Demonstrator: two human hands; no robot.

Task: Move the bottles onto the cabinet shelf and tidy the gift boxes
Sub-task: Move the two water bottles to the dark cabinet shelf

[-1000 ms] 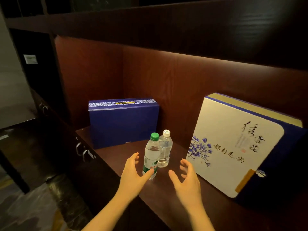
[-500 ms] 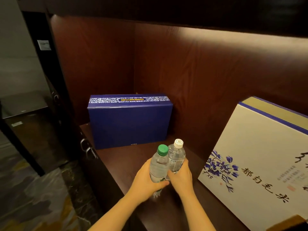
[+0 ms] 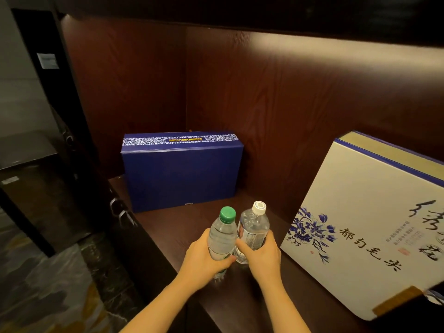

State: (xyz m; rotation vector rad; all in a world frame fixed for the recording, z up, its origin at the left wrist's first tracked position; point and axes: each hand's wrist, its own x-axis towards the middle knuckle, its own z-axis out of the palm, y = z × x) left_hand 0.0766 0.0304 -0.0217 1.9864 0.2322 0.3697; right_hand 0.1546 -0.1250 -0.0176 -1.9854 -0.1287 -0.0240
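Bottom middle: left hand (image 3: 204, 257) wrapped round the green-cap bottle (image 3: 222, 233), right hand (image 3: 260, 254) gripping the white-cap bottle (image 3: 254, 224), both clear, touching, on the dark wood shelf (image 3: 168, 231). Cream gift box (image 3: 365, 224) leans at right; blue gift box (image 3: 181, 171) stands in the back corner. Marble floor (image 3: 48, 284) lower left.

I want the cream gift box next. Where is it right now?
In the head view the cream gift box with blue flowers leans tilted at the right of the dark wooden shelf, just right of the two clear plastic bottles.
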